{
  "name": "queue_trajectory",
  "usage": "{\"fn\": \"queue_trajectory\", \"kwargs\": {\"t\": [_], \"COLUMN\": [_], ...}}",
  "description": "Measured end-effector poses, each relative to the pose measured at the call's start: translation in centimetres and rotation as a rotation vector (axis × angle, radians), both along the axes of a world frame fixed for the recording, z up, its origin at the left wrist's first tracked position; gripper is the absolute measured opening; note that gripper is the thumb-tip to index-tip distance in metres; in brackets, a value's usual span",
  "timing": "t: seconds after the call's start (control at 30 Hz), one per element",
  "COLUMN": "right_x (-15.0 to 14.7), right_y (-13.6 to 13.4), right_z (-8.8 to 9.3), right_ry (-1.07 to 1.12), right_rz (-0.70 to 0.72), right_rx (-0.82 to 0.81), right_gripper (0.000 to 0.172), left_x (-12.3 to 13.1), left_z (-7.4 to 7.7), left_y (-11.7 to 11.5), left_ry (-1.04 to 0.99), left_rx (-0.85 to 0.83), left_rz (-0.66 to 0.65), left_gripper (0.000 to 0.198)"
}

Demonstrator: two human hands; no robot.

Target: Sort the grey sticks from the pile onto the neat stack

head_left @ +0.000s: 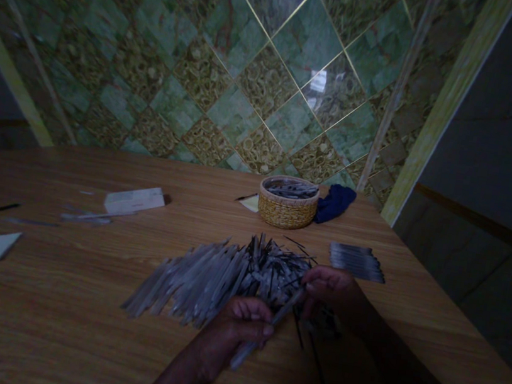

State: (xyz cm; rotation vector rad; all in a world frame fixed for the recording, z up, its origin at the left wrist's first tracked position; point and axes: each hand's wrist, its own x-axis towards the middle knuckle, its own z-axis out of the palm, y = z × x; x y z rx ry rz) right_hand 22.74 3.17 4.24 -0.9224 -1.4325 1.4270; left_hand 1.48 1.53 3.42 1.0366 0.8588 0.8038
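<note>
Round woven straw basket point(286, 214) by the desk's point(52, 316) far edge is full of grey strips point(292, 189). Left hand point(240, 323) and right hand point(332, 288) both grip one thin grey stick point(280, 312).

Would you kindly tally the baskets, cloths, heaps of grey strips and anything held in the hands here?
Woven basket: 1
Blue cloth: 1
Heaps of grey strips: 2, the big loose pile and the small neat stack
Single strip held by left hand and right hand: 1
Total: 5

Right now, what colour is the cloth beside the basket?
The cloth is dark blue; head view.
</note>
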Motion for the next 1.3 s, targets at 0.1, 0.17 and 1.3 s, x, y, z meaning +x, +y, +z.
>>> {"fn": "queue_trajectory", "kwargs": {"t": [0.1,0.17,1.3], "right_x": [-0.1,-0.1,1.1], "right_y": [0.0,0.1,0.3], "right_z": [0.0,-0.1,-0.3], "right_ry": [-0.035,-0.038,-0.226], "right_rz": [-0.034,-0.041,-0.012], "right_rx": [-0.014,-0.025,-0.006], "right_gripper": [0.028,0.03,0.029], "left_x": [-0.2,-0.2,0.2], "left_z": [-0.5,-0.8,-0.4], "left_y": [0.2,0.2,0.0], "left_ry": [0.026,0.043,0.214], "left_rx": [0.008,0.018,0.1], "left_rz": [-0.009,-0.015,-0.03], "left_gripper": [0.017,0.018,0.019]}}
